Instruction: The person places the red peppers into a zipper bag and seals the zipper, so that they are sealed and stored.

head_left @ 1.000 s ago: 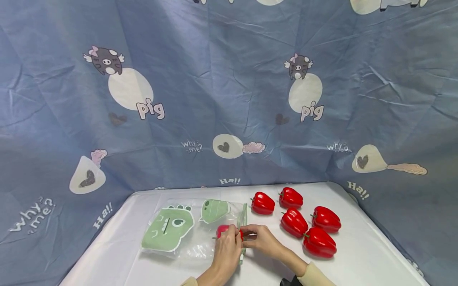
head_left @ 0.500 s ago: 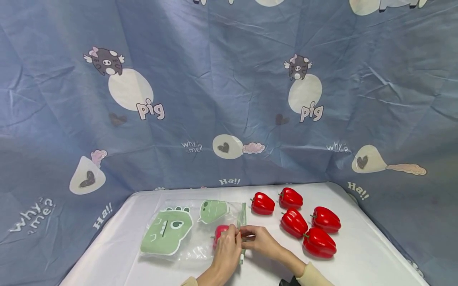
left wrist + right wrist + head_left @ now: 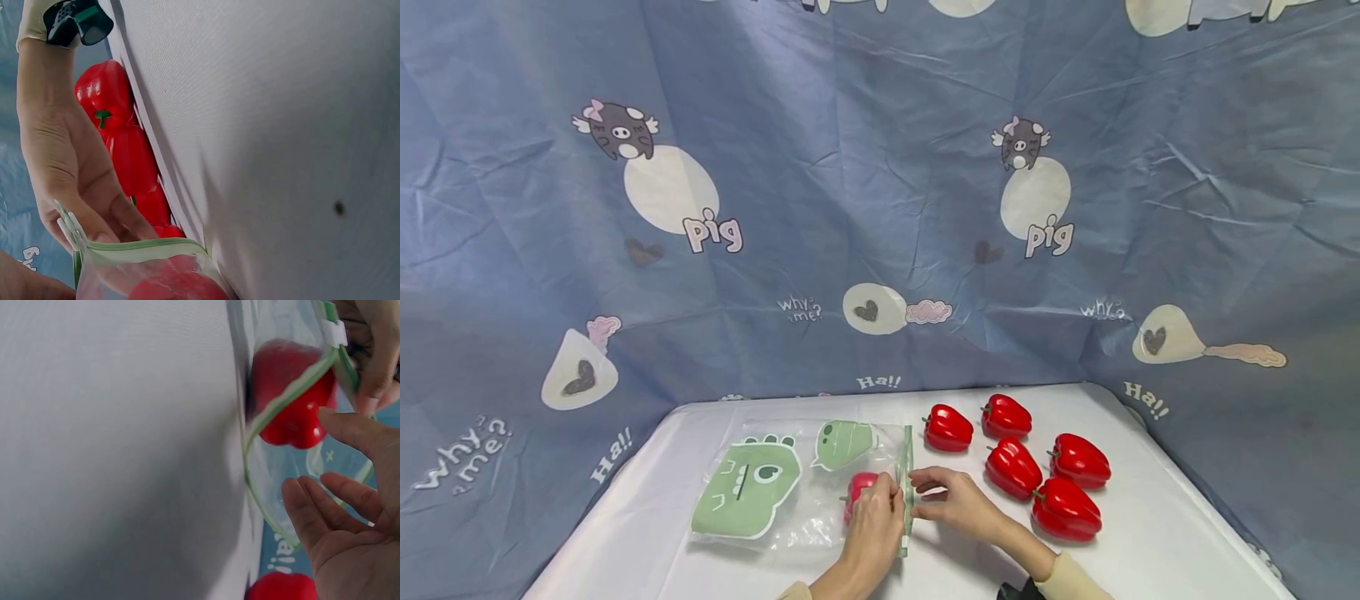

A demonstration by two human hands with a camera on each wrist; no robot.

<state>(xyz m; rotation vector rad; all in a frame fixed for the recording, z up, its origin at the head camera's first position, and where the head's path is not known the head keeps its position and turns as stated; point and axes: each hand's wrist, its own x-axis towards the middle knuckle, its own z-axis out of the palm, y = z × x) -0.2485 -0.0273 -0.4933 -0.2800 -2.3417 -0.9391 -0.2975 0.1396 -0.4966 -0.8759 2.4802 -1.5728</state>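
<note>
A clear zip bag (image 3: 808, 525) with green dinosaur prints lies on the table, its green-edged mouth toward the right. Inside it, near the mouth, is a red bell pepper (image 3: 856, 487), seen through the plastic in the right wrist view (image 3: 290, 387). My left hand (image 3: 874, 525) pinches the bag's upper edge at the mouth, beside the white slider (image 3: 335, 332). My right hand (image 3: 958, 504) is just outside the mouth, fingers apart and holding nothing. Its palm faces the bag opening in the right wrist view, which gapes around the pepper.
Several more red bell peppers (image 3: 1013, 468) lie on the white table (image 3: 970, 567) to the right of the bag. A blue printed cloth (image 3: 760, 200) hangs behind the table. A black device (image 3: 78, 22) is strapped at the right wrist.
The pepper has gone farther left into the bag. My right hand has let go of it and drawn back slightly right from the mouth. My left hand keeps its grip on the edge.
</note>
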